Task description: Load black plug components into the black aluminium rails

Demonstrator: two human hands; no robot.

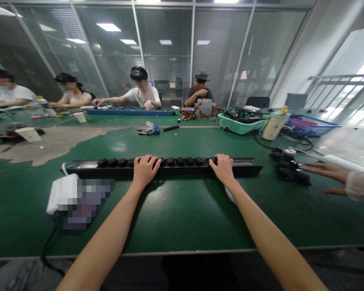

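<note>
A long black power strip (236, 170) lies across the green bench, set in a metal rail, with several round dark sockets (176, 161) along its top. My left hand (145, 171) sits over the strip left of centre, its fingers curled onto the sockets. My right hand (223, 168) rests the same way near the strip's right end. Between the two hands, the sockets are uncovered. A co-worker's hand (329, 173) reaches in from the right, close to a heap of black socket parts (288, 169) and apart from my hands.
A pixelated white object (75, 200) with a black cable lies left of my arms. At the far side stand a green basket of cables (241, 123), a white jug (273, 126), a blue crate (312, 126) and a wired metal box (204, 107). Several co-workers sit beyond.
</note>
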